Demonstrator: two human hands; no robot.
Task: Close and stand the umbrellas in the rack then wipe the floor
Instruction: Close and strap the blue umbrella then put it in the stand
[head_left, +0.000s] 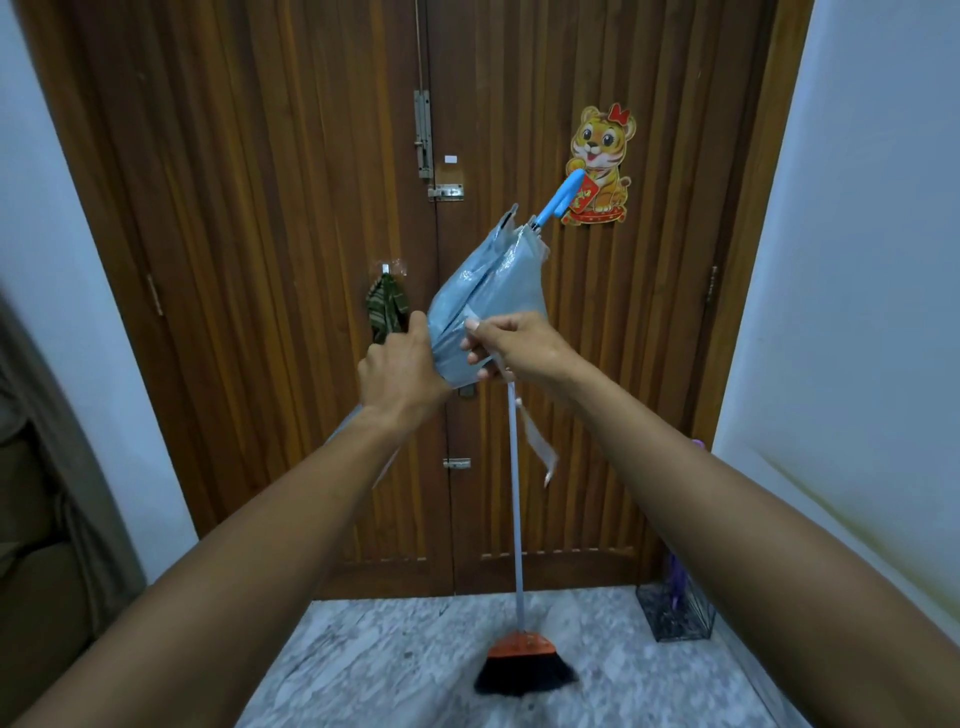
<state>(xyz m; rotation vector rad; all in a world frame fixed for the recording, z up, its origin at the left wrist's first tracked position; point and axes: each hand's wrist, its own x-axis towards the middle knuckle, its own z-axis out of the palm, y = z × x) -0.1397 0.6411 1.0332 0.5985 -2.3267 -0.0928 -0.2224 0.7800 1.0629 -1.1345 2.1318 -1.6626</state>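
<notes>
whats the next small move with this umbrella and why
Probably wrap the dangling strap round the umbrella and fasten it: the left hand grips it, the right hand pinches its fabric, but the folds bulge loose and the strap hangs free.

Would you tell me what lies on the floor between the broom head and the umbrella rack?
In the head view, only bare marble floor separates the broom head and the rack.

Umbrella (488, 291) canopy glossy grey-blue fabric, handle smooth plastic; door (260, 260) ribbed varnished wood; floor (395, 654) polished marble.
</notes>
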